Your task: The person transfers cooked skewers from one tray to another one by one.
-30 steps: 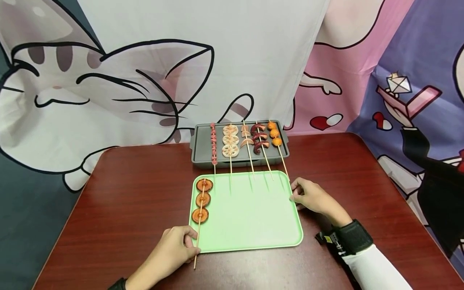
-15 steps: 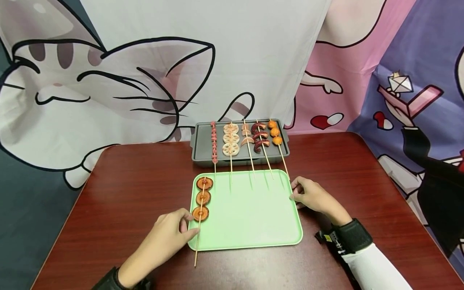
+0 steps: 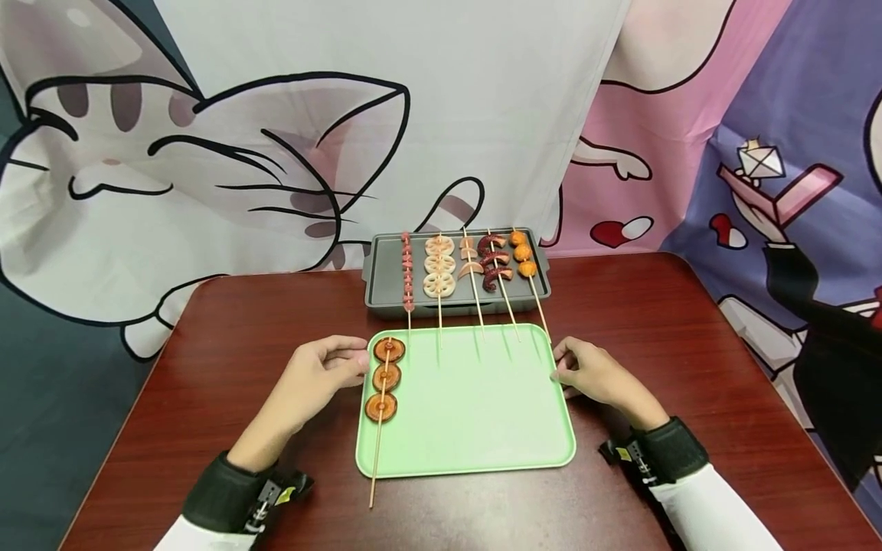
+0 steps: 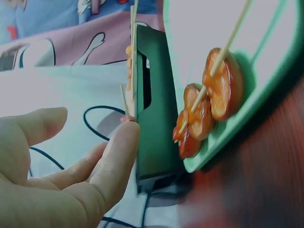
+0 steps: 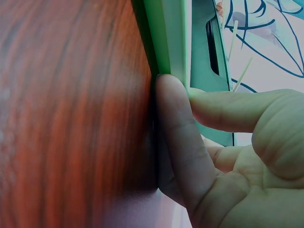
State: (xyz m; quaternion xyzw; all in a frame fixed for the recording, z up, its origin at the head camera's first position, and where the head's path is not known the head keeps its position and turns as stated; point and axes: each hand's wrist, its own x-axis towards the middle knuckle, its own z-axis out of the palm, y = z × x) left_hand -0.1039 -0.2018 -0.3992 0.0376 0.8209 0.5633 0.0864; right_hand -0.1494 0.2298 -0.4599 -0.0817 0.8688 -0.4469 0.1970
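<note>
pinching the green tray [image 3: 475, 413], the right hand [image 3: 592, 373] could, by lifting alone, tip off the mushroom skewer [image 3: 385, 377]; the left hand [image 3: 322, 375] hangs loose.

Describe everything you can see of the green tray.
The tray is pale green, rectangular with rounded corners and a low raised rim; it looks like smooth plastic. It sits face up on the reddish-brown table, in front of a grey pan whose skewer sticks reach over its far edge. A skewer of three brown slices lies along its left side, stick end past the near rim. The right hand pinches its right rim; the left hand is beside it, apparently not touching.
</note>
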